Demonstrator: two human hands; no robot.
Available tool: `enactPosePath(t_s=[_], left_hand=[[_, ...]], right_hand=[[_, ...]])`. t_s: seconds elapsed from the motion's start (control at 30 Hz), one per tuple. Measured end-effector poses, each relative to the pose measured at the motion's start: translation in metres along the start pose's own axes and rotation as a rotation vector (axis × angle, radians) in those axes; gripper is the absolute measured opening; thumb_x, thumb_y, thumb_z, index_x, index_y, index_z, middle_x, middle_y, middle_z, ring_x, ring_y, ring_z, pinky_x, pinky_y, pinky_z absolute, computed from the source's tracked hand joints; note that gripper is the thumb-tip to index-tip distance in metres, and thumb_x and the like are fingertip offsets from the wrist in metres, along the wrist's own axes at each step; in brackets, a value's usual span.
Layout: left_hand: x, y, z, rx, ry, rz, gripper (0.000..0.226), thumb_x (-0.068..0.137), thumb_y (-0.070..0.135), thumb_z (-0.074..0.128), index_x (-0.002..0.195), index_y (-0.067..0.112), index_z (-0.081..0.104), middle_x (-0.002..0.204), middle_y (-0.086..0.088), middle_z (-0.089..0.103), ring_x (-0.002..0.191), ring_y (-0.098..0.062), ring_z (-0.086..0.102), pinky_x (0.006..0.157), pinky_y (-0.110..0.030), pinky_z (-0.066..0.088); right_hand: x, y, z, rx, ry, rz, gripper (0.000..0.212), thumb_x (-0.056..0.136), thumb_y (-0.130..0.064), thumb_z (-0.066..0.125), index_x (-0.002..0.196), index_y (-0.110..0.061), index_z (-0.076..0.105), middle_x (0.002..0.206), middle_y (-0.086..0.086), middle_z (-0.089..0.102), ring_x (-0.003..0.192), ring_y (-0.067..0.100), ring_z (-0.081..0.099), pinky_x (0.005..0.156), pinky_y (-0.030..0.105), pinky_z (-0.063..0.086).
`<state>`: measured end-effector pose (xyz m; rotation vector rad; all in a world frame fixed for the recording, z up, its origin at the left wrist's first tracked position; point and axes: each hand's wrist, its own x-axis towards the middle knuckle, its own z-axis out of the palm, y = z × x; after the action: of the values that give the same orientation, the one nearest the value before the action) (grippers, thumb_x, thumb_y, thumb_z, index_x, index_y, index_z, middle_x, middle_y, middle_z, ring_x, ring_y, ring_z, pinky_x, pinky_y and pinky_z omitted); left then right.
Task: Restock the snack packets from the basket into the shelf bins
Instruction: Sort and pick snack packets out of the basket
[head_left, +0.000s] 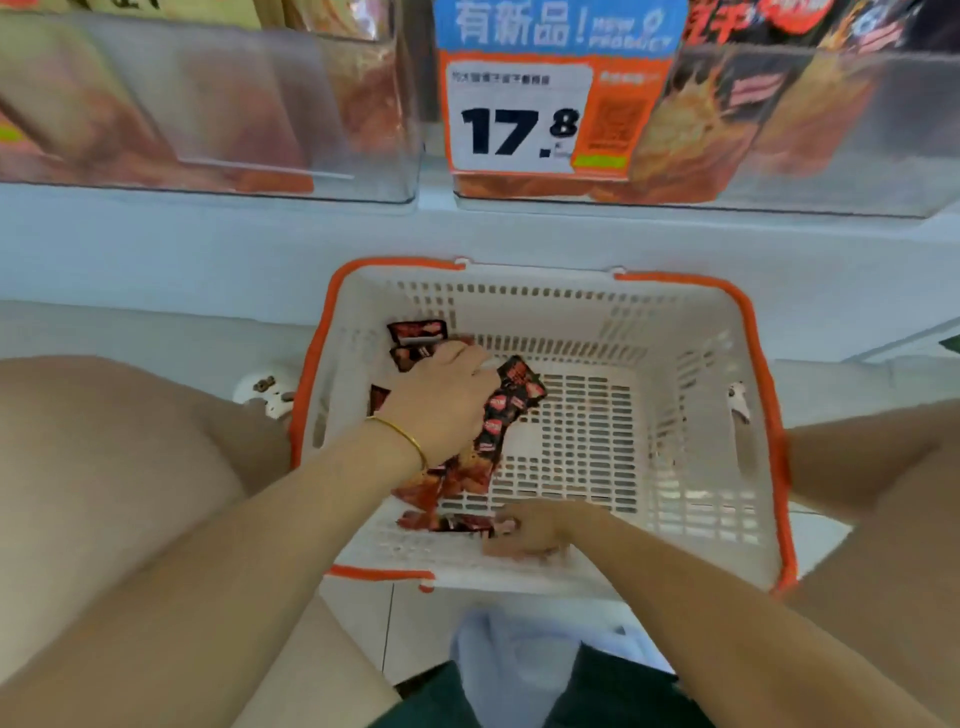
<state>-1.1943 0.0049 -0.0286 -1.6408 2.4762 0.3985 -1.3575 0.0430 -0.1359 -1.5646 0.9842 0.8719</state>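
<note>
Already the left hand (441, 400) clutches a bunch (506, 402) of packets inside the basket (519, 301). Just nearer, the right hand's (530, 530) grip seems to pinch the right end of a flat packet (447, 522) lying left-to-right, with the bins (208, 104) far above.

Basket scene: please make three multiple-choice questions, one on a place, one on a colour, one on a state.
1. Where is the price sign?
A) on a shelf bin above the basket
B) inside the basket
C) on the floor
2. What colour is the basket's rim?
A) blue
B) orange
C) green
3. What does the left hand do?
A) hangs idle
B) presses the shelf
C) grips snack packets
Answers: 1 A, it hangs on the clear bin; 2 B, orange edges the white walls; 3 C, its fingers curl round the packets.
</note>
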Motion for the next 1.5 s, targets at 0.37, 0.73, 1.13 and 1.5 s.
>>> enactPosePath(t_s=[0.37,0.73,1.13,1.5], left_hand=[[0.009,0.003,0.011,-0.084,-0.108,-0.041,0.03,0.097,0.018,0.042,0.125,0.01,0.05,0.141,-0.008,0.036,0.13,-0.027,0.028,0.103,-0.038,0.034],[0.008,0.05,-0.018,-0.716,-0.238,-0.239,0.031,0.091,0.022,0.061,0.119,0.02,0.049,0.106,0.0,0.055,0.097,-0.017,0.056,0.081,-0.026,0.047],[0.015,0.099,-0.135,-0.942,0.485,-0.054,0.025,0.086,0.003,0.062,0.074,0.022,0.052,0.077,0.007,0.054,0.08,-0.017,0.057,0.078,-0.034,0.049],[0.048,0.105,-0.198,0.093,0.763,0.046,0.049,0.087,0.015,0.055,0.134,0.006,0.046,0.151,-0.016,0.031,0.141,-0.033,0.024,0.114,-0.05,0.014]], right_hand=[[0.009,0.014,-0.009,-0.215,0.346,-0.019,0.028,0.102,-0.024,0.036,0.103,-0.008,0.059,0.107,0.009,0.061,0.106,0.029,0.058,0.083,0.035,0.045],[-0.109,0.015,-0.084,0.246,0.604,-0.21,0.037,0.101,-0.03,0.04,0.075,-0.007,0.053,0.071,0.002,0.051,0.067,0.016,0.048,0.058,0.021,0.033],[-0.248,0.022,-0.092,0.929,1.053,-0.591,0.023,0.083,-0.005,0.067,0.102,-0.018,0.065,0.071,-0.007,0.066,0.057,0.004,0.059,0.05,0.02,0.049],[-0.352,0.017,-0.201,0.647,1.772,-0.589,0.009,0.079,-0.012,0.067,0.083,-0.019,0.063,0.076,-0.002,0.065,0.068,0.006,0.059,0.07,0.035,0.053]])
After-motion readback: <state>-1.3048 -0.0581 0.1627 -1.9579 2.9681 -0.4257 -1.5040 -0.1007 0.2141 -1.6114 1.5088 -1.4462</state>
